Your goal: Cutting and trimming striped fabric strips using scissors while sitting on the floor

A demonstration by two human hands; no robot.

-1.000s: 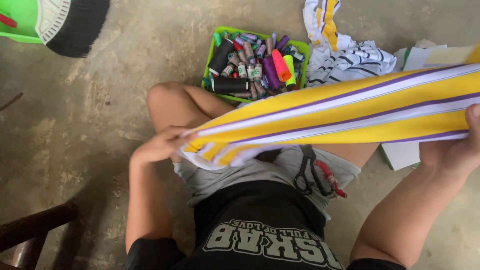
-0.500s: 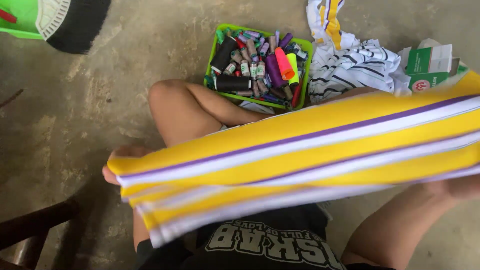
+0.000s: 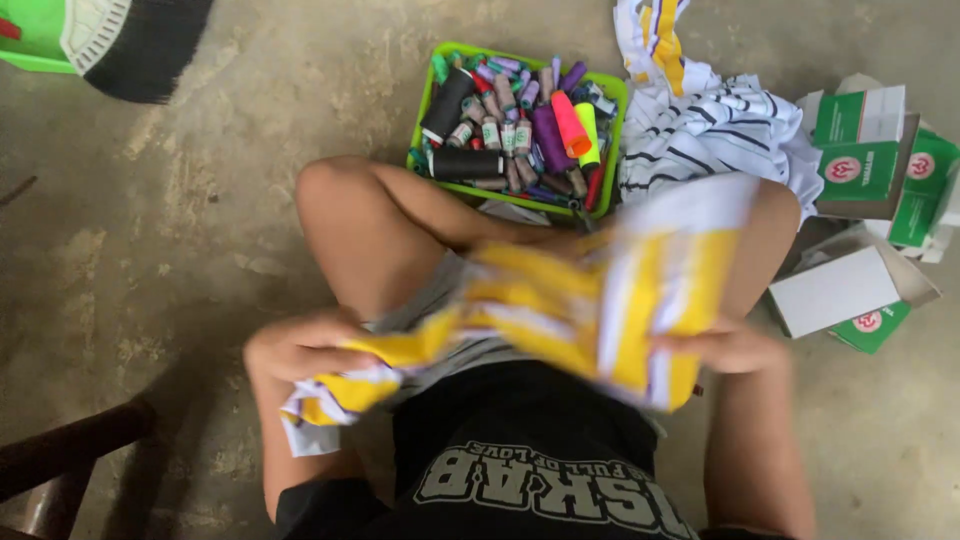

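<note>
I sit on the floor and hold a yellow cloth with white and purple stripes (image 3: 560, 300) over my lap. It is bunched and blurred by motion. My left hand (image 3: 300, 345) grips its lower left end, near my left knee. At the cloth's right side, my right hand (image 3: 730, 350) clutches a folded part that stands up toward my right knee.
A green tray (image 3: 616, 95) full of thread spools lies ahead of my knees. A heap of white striped cloth (image 3: 710, 125) lies to its right, beside green and white cartons (image 3: 860, 150). Dark wooden furniture (image 3: 60, 460) is at the lower left. A green object (image 3: 30, 35) sits at the top left.
The cloth was stretched wide between my hands; now my hands have come closer together and the cloth is crumpled over my lap.
</note>
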